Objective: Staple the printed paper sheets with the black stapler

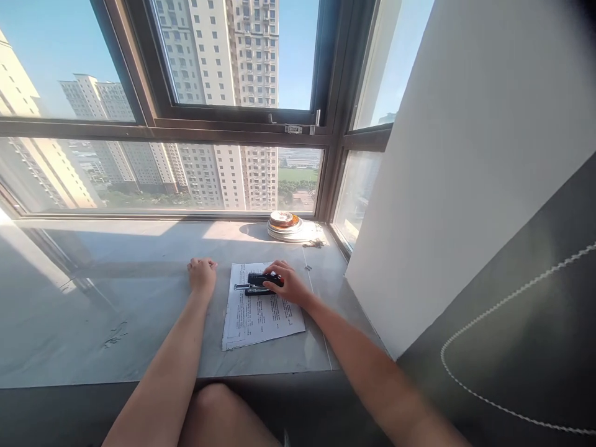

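Observation:
A printed sheet of paper [261, 316] lies on the grey window ledge [116, 298]. On its upper part sits a black stapler [261, 284] with a metal front end. My right hand [289, 284] is wrapped around the stapler's rear end. My left hand [202, 273] rests on the ledge just left of the paper, fingers curled into a loose fist, holding nothing that I can see.
A stack of round plates or discs [285, 226] stands at the back right of the ledge by the window. Small dark bits [308, 267] lie near the paper's top right. A white wall panel [465, 155] rises at the right. My knee [218, 410] shows below the ledge's front edge.

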### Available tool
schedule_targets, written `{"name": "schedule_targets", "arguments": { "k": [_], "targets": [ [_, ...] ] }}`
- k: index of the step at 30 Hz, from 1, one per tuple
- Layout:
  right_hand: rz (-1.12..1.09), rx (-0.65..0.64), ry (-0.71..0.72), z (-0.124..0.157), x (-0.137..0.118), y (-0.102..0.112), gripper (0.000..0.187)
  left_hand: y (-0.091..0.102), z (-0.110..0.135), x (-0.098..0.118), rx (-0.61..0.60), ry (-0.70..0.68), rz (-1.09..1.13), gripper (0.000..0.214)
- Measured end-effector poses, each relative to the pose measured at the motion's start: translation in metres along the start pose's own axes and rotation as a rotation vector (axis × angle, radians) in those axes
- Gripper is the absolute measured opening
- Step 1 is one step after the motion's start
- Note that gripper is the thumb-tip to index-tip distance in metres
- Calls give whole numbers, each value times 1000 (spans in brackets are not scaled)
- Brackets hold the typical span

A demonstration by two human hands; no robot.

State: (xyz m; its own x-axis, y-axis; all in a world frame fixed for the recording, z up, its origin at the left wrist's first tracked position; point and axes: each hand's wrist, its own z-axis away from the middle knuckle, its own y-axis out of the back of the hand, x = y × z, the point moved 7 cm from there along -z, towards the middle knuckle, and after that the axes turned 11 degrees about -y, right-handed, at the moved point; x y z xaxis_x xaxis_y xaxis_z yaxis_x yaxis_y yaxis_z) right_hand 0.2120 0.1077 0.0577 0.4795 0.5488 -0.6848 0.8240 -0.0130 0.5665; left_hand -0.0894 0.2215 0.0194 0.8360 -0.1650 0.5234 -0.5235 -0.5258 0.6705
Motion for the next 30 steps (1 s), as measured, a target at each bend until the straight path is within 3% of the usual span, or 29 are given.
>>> {"name": "schedule_targets", "arguments": {
  "k": [5,9,11,16,19,24,30],
  "targets": [
    [6,0,-31,-4,10,-1,22,-2,-3,19,-18,-5,194,7],
    [35,-65,-104,-6,22,-9,33,-13,-2,59,-152,-218,391,18],
    [49,-71,-174,-6,29,-12,32,-18,2,72,-216,-261,525,26],
    [35,115,-284,-6,40,4,28,-30,12,85,-350,-118,930,32],
    [64,229,-344,-7,52,15,26,-31,18,100,-452,-101,1099,32],
    [149,237,-413,-8,66,18,27,-28,26,117,-562,-212,1114,43],
    [175,208,-404,-8,62,15,27,-26,33,122,-619,-288,1026,50]
  ]
}}
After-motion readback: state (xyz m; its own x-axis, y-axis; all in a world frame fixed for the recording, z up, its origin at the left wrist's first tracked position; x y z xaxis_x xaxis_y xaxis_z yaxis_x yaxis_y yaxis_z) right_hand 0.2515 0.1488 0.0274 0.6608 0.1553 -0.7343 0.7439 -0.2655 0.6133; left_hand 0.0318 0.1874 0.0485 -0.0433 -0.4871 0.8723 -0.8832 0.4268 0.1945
